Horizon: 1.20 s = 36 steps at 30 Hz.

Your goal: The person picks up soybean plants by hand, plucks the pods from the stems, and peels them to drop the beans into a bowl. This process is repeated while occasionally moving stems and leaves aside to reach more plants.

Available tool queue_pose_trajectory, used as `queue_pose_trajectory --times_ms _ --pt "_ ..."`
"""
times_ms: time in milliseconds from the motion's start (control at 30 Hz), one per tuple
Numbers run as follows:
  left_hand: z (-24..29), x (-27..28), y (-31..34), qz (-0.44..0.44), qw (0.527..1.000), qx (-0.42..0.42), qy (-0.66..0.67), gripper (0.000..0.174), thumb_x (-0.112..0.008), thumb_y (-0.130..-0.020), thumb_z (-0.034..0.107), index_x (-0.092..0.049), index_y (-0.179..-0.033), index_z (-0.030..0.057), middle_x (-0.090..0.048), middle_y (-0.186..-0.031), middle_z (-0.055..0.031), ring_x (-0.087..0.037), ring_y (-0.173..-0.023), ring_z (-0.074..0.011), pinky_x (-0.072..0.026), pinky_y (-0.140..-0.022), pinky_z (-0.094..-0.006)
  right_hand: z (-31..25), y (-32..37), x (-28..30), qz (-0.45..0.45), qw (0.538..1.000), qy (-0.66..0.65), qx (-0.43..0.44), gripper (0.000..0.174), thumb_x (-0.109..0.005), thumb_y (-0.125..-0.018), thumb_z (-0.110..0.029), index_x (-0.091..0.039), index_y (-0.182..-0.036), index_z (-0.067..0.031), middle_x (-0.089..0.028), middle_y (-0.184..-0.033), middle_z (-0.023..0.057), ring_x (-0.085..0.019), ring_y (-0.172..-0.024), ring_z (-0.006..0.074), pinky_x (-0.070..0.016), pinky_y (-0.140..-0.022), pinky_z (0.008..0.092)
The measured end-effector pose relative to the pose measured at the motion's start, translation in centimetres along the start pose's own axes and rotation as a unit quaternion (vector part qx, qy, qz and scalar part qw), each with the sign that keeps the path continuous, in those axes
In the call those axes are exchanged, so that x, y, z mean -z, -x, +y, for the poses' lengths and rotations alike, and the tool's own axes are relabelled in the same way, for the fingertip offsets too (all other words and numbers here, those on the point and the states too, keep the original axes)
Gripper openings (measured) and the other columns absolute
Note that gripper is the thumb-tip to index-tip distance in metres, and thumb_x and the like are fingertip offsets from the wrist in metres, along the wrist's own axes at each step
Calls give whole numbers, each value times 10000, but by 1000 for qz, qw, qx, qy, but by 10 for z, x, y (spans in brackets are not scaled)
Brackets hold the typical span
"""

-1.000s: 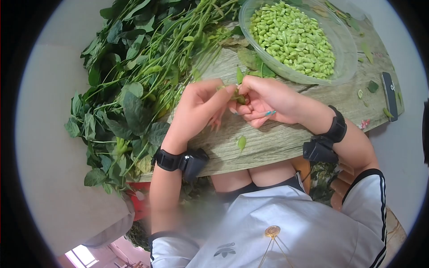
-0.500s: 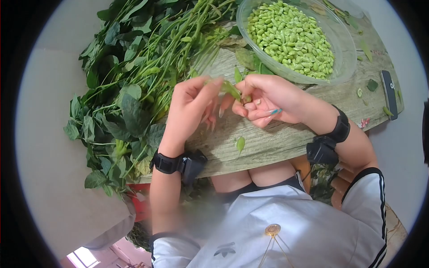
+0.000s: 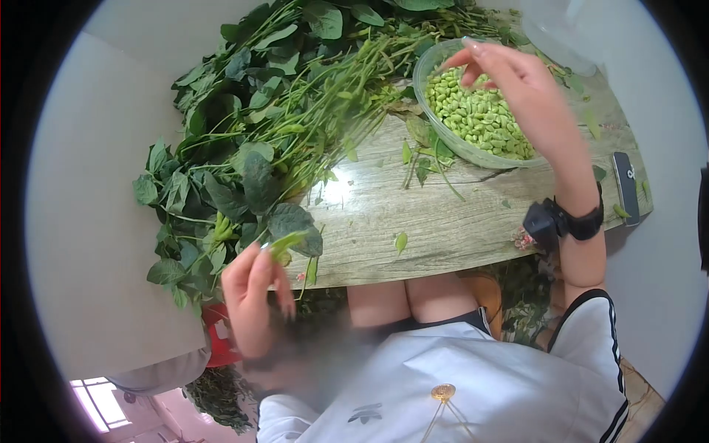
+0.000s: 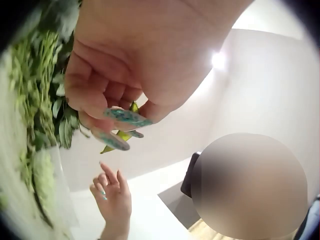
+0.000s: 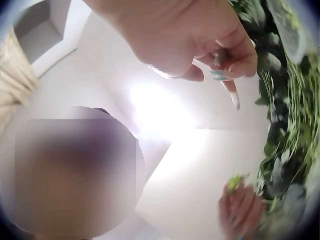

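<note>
If our left hand [image 3: 255,299] slackens its pinch, the pod [image 3: 288,242] could drop near the bench [image 3: 354,251] edge; our right hand [image 3: 535,100] hangs loosely bent over the bowl [image 3: 459,150], its hold unclear.

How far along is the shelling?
Done: shelled green beans heaped in the clear bowl. In hand: the left hand holds a green pod; the right hand is over the bowl. Apparently left: pods among the leafy stems, and a loose pod on the table.
</note>
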<state>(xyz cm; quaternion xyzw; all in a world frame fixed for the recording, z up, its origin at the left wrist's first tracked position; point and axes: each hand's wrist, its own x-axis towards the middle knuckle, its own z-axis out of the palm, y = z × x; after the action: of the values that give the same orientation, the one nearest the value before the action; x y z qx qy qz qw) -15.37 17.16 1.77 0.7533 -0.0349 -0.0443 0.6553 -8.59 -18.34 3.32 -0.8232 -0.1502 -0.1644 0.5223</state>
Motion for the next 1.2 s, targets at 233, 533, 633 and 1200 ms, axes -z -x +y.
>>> queue_pose_trajectory --times_ms 233,533,633,1200 --pt "-23 71 61 123 947 181 -235 393 -449 -1009 317 -554 -798 2 -498 -584 -11 -455 -509 -92 -379 -487 -264 -17 27 -32 112 921 318 195 230 -526 -842 -30 -704 -982 -70 -673 -1039 81 -552 -1174 311 -472 -899 396" --pt "20 66 44 191 896 -13 -400 305 -525 -972 240 -594 -1138 -6 -632 -973 -99 -592 -698 -140 -462 -577 -282 -97 56 -67 -146 963 -114 196 366 -583 -637 0 -669 -992 29 -668 -981 123 -572 -1102 316 -475 -929 437" --pt "38 18 -3 132 894 -105 -414 237 -624 -897 145 -597 -1080 -3 -613 -994 -95 -588 -755 -165 -469 -692 -289 -100 76 -76 -166 970 -82 159 342 -606 -644 -43 -675 -973 17 -674 -956 112 -577 -1104 302 -482 -920 437" --pt "-48 4 -206 57 750 -293 -590 244 -744 -718 129 -667 -949 138 -610 -1016 -35 -544 -1044 -291 -368 -908 -461 -69 -20 -135 -233 951 194 -60 302 -735 -681 -287 -706 -868 -52 -713 -814 55 -605 -1116 219 -522 -870 438"
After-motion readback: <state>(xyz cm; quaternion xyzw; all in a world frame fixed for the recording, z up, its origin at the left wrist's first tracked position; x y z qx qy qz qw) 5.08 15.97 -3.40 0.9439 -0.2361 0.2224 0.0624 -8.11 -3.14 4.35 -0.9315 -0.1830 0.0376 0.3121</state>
